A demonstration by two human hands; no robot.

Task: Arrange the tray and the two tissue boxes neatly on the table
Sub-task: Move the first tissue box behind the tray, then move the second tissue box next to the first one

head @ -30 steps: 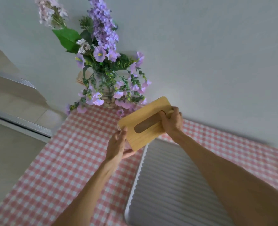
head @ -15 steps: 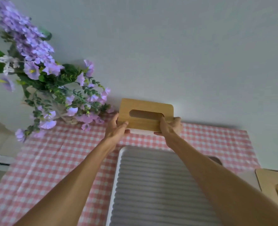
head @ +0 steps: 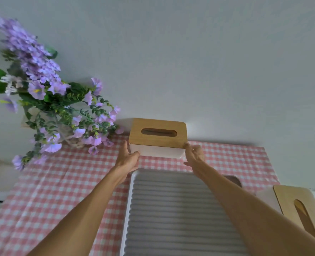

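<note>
- A white tissue box with a wooden lid (head: 157, 134) is seen at the far edge of a table covered in a pink checked cloth (head: 64, 174), close to the wall and just right of a vase of purple flowers (head: 47, 100)
- The box is gripped at its ends by the left hand (head: 129, 158) and the right hand (head: 194, 154)
- A ridged grey tray (head: 171, 209) lies just in front of it
- A second tissue box (head: 299, 209) is seen well apart at the right, apparently off the cloth
- The step in hand is judged to be the squaring of the first box; next, release is called for, then the second box is to be fetched
</note>
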